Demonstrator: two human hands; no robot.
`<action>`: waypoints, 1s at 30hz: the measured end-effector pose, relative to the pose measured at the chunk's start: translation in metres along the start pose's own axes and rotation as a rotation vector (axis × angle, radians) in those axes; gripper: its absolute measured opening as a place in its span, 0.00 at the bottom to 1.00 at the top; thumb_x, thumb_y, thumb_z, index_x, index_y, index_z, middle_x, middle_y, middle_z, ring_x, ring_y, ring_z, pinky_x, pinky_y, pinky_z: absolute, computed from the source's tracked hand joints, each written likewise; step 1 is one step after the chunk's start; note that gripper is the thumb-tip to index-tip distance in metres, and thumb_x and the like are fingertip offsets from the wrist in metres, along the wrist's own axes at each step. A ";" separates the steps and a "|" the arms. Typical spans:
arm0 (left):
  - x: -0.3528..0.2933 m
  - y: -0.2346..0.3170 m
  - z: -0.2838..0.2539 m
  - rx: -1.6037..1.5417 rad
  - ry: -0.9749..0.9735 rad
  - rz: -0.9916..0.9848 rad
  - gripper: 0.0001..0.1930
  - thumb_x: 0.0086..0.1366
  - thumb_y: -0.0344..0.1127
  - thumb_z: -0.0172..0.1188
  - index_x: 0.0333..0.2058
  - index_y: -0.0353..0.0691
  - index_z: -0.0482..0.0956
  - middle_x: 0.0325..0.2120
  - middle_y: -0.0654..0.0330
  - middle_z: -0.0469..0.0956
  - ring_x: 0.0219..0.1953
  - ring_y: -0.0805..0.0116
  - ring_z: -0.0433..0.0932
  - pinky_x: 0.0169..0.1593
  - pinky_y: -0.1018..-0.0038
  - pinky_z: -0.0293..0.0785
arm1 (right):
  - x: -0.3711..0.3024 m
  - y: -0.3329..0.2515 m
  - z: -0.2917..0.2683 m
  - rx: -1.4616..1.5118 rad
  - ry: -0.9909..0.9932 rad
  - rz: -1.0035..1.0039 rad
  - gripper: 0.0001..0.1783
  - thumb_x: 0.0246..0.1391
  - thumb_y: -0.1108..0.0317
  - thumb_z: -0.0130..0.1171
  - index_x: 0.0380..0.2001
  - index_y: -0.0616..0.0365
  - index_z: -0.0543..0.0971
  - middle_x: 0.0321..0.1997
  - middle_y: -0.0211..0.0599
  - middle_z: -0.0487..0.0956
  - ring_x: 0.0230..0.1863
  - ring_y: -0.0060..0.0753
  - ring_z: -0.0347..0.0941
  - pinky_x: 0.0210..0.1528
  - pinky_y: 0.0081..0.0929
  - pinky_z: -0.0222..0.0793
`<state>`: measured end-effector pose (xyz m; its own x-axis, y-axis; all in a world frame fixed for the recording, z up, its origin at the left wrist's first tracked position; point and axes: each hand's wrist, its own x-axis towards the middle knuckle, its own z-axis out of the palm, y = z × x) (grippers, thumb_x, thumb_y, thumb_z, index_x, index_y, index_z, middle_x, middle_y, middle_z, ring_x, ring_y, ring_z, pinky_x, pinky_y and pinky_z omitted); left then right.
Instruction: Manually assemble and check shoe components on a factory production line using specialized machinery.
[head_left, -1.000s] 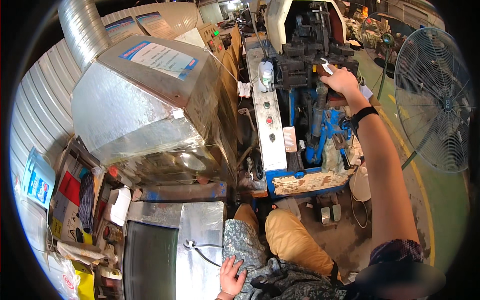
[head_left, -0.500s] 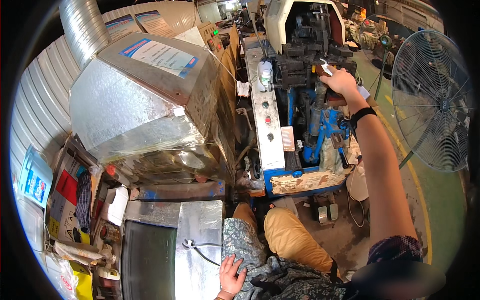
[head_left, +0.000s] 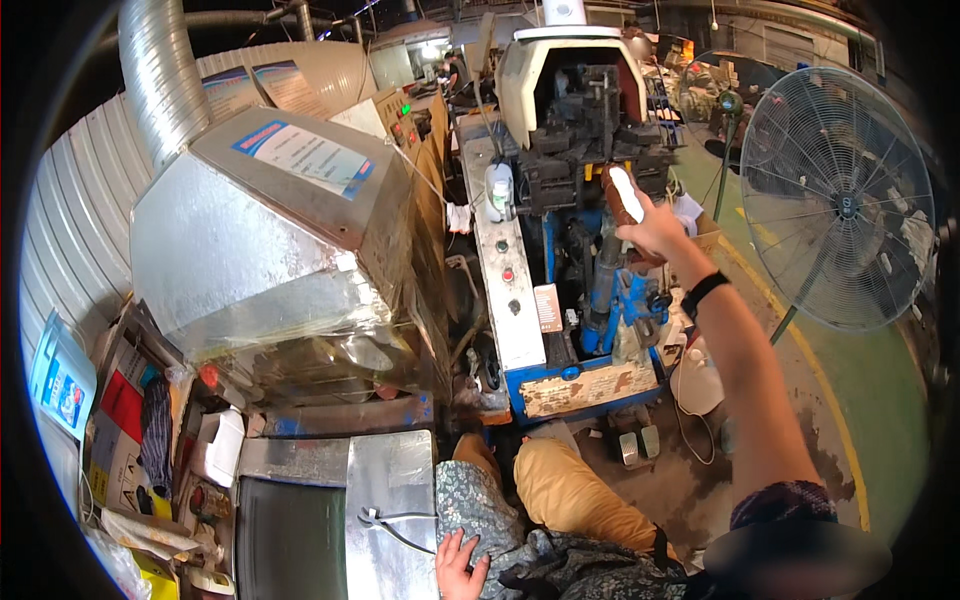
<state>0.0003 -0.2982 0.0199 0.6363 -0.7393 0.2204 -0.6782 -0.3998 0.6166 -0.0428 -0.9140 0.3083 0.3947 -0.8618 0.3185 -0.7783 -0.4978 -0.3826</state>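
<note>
My right hand [head_left: 655,235] reaches far forward, its fingers closed on a brown shoe upper [head_left: 608,184] with a white underside. The upper is held in front of the black metal head [head_left: 585,145] of a blue-framed machine. Whether it touches the machine, I cannot tell. My left hand [head_left: 461,570] rests at my lap beside the bare metal plate, fingers spread, with nothing in it. On that plate [head_left: 395,475] lie pincers [head_left: 372,518] with slim handles, one pale and one dark, close to my left fingers.
Left of the machine stands a large sheet-metal hood [head_left: 240,230]. A light control panel [head_left: 510,330] with buttons carries a white bottle [head_left: 498,190]. At right is a big standing fan [head_left: 840,200]. Pedals [head_left: 638,447] lie below the machine; a dark belt [head_left: 290,540] runs beside the plate.
The view has tilted upward and turned slightly right. My right hand has drawn back a little from the machine head, and the brown shoe upper now shows its white underside. My left hand stays at my lap.
</note>
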 end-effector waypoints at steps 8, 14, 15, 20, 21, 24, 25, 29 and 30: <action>0.044 0.034 -0.030 -0.497 0.058 -0.105 0.15 0.60 0.34 0.63 0.47 0.39 0.80 0.55 0.48 0.73 0.61 0.52 0.68 0.64 0.63 0.61 | -0.143 0.010 0.044 0.312 0.479 -0.549 0.44 0.30 0.63 0.71 0.56 0.57 0.68 0.58 0.56 0.66 0.56 0.61 0.67 0.55 0.45 0.68; 0.127 0.078 -0.057 -0.956 0.357 -0.161 0.19 0.70 0.42 0.52 0.53 0.36 0.74 0.56 0.54 0.72 0.60 0.60 0.68 0.64 0.67 0.61 | -0.351 -0.053 0.075 0.716 0.044 -0.701 0.52 0.30 0.57 0.76 0.60 0.60 0.63 0.61 0.56 0.62 0.61 0.57 0.63 0.61 0.48 0.61; 0.138 0.083 -0.060 -1.156 0.458 -0.248 0.21 0.72 0.47 0.49 0.52 0.36 0.74 0.55 0.56 0.73 0.58 0.61 0.69 0.63 0.68 0.63 | -0.381 -0.063 0.074 0.738 -0.014 -0.739 0.52 0.30 0.56 0.77 0.60 0.60 0.63 0.60 0.58 0.63 0.58 0.60 0.66 0.57 0.49 0.65; 0.105 0.043 -0.028 -1.544 0.096 -0.499 0.19 0.74 0.46 0.42 0.43 0.36 0.76 0.35 0.59 0.79 0.38 0.71 0.77 0.47 0.73 0.73 | -0.420 -0.059 0.124 1.127 -1.027 -0.383 0.43 0.60 0.45 0.56 0.67 0.60 0.56 0.62 0.45 0.66 0.61 0.40 0.65 0.63 0.42 0.60; 0.091 0.038 -0.014 -1.535 0.096 -0.511 0.19 0.74 0.46 0.42 0.43 0.36 0.76 0.35 0.59 0.79 0.37 0.71 0.77 0.46 0.74 0.73 | -0.405 -0.087 0.119 1.176 -1.181 -0.084 0.41 0.64 0.39 0.44 0.67 0.60 0.56 0.61 0.42 0.67 0.62 0.37 0.64 0.65 0.36 0.58; 0.091 0.065 -0.033 -1.544 0.016 -0.490 0.18 0.75 0.43 0.42 0.43 0.36 0.76 0.36 0.59 0.79 0.38 0.74 0.77 0.46 0.77 0.73 | -0.379 -0.121 0.126 1.338 -1.396 0.205 0.41 0.66 0.37 0.35 0.68 0.59 0.56 0.62 0.41 0.67 0.62 0.33 0.63 0.66 0.30 0.56; 0.092 0.068 -0.034 -1.546 -0.046 -0.418 0.17 0.75 0.43 0.42 0.43 0.36 0.76 0.37 0.59 0.79 0.39 0.74 0.77 0.46 0.77 0.73 | -0.378 -0.128 0.129 1.369 -1.449 0.139 0.39 0.66 0.39 0.37 0.68 0.59 0.56 0.62 0.41 0.67 0.63 0.32 0.62 0.66 0.29 0.56; 0.086 0.077 -0.031 -1.613 0.138 -0.562 0.15 0.74 0.40 0.44 0.45 0.36 0.75 0.41 0.62 0.78 0.41 0.77 0.75 0.47 0.80 0.71 | -0.395 -0.145 0.125 1.094 -1.239 -0.334 0.25 0.69 0.56 0.44 0.61 0.63 0.67 0.57 0.42 0.74 0.61 0.35 0.68 0.62 0.29 0.62; 0.084 0.073 -0.030 -1.594 0.142 -0.581 0.15 0.74 0.39 0.44 0.45 0.36 0.75 0.40 0.63 0.78 0.40 0.77 0.75 0.47 0.79 0.70 | -0.401 -0.146 0.124 1.089 -1.246 -0.329 0.25 0.69 0.56 0.44 0.61 0.63 0.67 0.57 0.42 0.74 0.61 0.35 0.68 0.62 0.29 0.62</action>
<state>0.0150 -0.3731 0.1057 0.7341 -0.6167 -0.2843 0.5961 0.3845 0.7049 -0.0273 -0.5079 0.1293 0.9921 0.0030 -0.1256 -0.1255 -0.0318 -0.9916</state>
